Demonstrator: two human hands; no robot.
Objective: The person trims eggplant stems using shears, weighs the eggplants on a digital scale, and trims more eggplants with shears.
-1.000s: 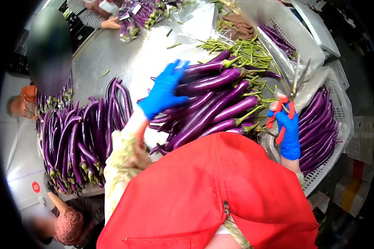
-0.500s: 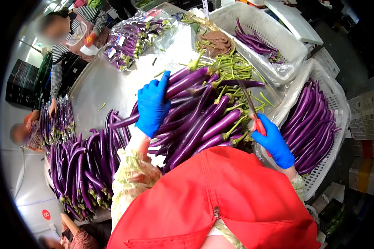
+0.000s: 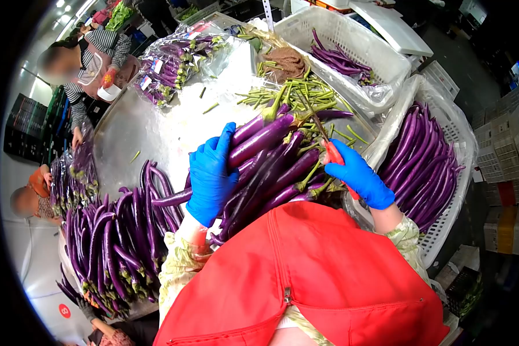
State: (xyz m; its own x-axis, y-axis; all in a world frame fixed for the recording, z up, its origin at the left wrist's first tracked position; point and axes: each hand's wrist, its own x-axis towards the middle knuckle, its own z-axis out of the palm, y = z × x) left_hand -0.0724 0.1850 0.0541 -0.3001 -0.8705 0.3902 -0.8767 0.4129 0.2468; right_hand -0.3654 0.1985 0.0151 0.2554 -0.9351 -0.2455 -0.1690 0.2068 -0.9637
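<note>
The head view is showing the person's blue-gloved left hand (image 3: 211, 176) wrapping its fingers and thumb around the upper eggplants (image 3: 259, 138); the hand is hiding how many it is gripping. Their green stem ends are pointing away from the palm. The gloved right hand (image 3: 360, 176) is grasping red-handled scissors (image 3: 332, 151), whose blades are reaching in among those ends; whether they are parted or biting on a stem cannot be told.

Under and beside the left hand, the main pile (image 3: 294, 168) is lying on the metal table (image 3: 118, 135), several of its pieces bearing long stems. Just beyond the blades, loose stem pieces (image 3: 297, 95) are lying near a brown cloth (image 3: 285, 62).

Judging from this, the work is standing partway: the loose pieces are suggesting many stems already cut, while the long-stemmed ones in the pile seem to be remaining uncut. Farther out, a side-by-side row (image 3: 112, 245) is resting to the left, and the lined crate (image 3: 464, 150) on the right is holding many more eggplants; their stem ends are too unclear to judge. Bagged eggplants (image 3: 167, 66) are lying at the far side.
</note>
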